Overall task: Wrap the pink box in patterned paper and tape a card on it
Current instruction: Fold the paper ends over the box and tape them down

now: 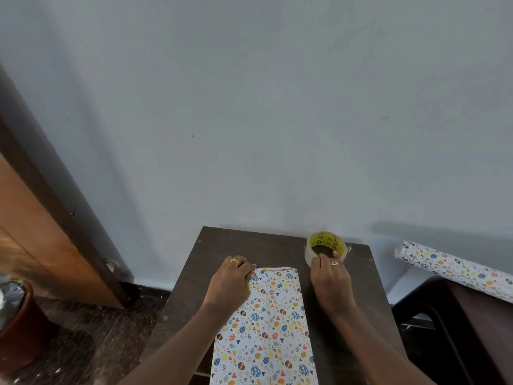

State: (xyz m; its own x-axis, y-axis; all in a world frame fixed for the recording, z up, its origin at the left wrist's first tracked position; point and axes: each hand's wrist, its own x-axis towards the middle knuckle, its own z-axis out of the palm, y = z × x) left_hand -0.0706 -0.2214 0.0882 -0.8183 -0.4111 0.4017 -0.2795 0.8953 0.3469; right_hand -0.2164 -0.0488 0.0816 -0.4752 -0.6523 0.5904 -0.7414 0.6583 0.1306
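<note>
The head camera looks down at a dark counter [249,245] that stands against a pale wall. The box [269,323] lies on it, and patterned paper [277,295] covers all of the box that shows. No pink can be seen. The box is long, and its long side runs straight away from the person, from the near edge of the counter toward the wall. Its far end has a folded edge of paper.

The left hand [231,279] rests on the far left corner of the box. Its fingers [248,266] are bent over that corner and hold the paper down.

The right hand [329,279] is on the other side, off the box. It holds the tape roll [326,245], which sits on the counter just past the far right corner of the box, close to the wall. The fingers [319,259] and thumb pinch the near rim of the roll. It looks as if the person is about to pull tape.

What matters most is where the tape is. It lies to the right of the fold and a little farther away, so the right hand is the near one for it. The tape would have to come left and toward the person to reach the folded end, while the left hand keeps the paper from popping open. If that hand lets go too soon, the fold may spring up.

No card is in sight. A spare roll of paper [455,266] lies well off to the right, on another dark surface.
</note>
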